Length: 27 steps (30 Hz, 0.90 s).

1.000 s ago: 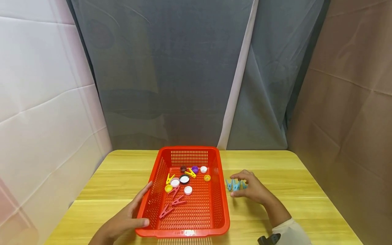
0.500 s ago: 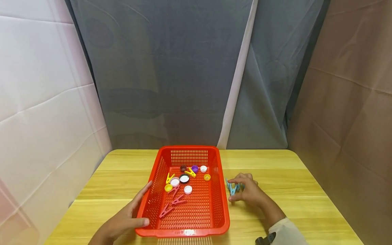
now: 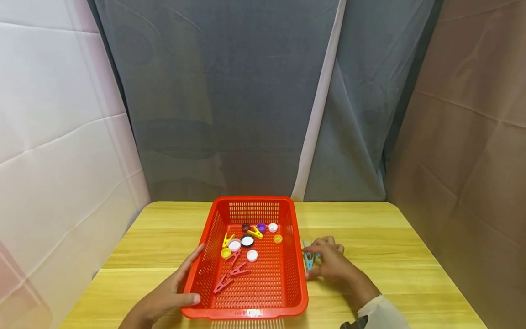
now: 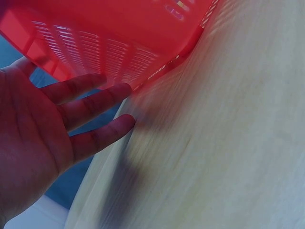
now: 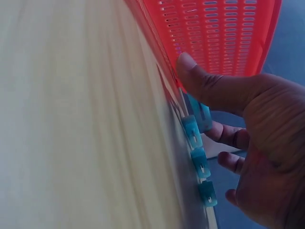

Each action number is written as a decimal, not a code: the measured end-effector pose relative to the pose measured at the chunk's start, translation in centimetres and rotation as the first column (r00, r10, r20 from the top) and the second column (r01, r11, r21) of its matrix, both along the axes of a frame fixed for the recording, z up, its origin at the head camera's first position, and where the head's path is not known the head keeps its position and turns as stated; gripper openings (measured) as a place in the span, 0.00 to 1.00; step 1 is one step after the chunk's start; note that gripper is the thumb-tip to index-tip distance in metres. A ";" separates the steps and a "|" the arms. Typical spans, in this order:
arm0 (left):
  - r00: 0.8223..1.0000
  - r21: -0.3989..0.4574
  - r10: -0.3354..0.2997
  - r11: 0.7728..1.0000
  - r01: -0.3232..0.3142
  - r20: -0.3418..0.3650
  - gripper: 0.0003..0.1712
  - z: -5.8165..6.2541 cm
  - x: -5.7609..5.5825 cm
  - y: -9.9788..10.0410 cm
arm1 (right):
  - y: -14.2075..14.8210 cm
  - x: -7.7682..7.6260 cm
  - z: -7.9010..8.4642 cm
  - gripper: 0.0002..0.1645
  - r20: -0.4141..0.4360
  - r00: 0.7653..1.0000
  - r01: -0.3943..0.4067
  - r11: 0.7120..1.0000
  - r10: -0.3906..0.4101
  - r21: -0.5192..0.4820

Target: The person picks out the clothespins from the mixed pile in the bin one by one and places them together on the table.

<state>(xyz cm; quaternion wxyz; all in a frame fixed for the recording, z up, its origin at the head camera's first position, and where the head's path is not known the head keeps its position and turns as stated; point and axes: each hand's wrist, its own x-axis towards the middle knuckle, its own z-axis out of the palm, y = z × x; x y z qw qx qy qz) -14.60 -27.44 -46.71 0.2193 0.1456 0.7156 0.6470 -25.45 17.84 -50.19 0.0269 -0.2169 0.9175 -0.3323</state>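
Observation:
A red plastic basket (image 3: 246,313) stands on the table, holding pink clothespins (image 3: 223,283), yellow clothespins (image 3: 255,232) and several bottle caps (image 3: 247,240). My left hand (image 3: 164,294) rests along its left side, thumb at the front-left rim; in the left wrist view its other fingers (image 4: 97,107) lie fairly straight, near the outer wall. Beside the basket's right wall, my right hand (image 3: 330,262) curls its thumb and fingers round light-blue clothespins (image 3: 309,261). The right wrist view shows several clothespins (image 5: 200,162) in a row, one close under the thumb (image 5: 214,88).
The light wood table (image 3: 370,228) reaches a grey curtain (image 3: 246,114) at the back. A white cloth (image 3: 61,137) hangs on the left and a brown one (image 3: 464,137) on the right.
My right hand has come left and slightly nearer, its fingers drawing in round the light-blue clothespins, which have shifted left toward the basket. My left hand and the basket stay put.

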 end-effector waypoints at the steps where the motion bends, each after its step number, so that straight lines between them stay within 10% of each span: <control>1: 1.000 0.001 -0.003 1.000 0.003 0.000 0.58 0.0 0.0 0.0 | -0.1 0.1 0.1 0.38 -0.007 1.000 0.002 1.000 -0.002 0.007; 27: 1.000 0.030 -0.009 1.000 0.009 0.013 0.58 0.2 0.1 0.0 | -0.1 0.5 0.4 0.41 -0.048 0.997 -0.054 0.993 0.059 0.104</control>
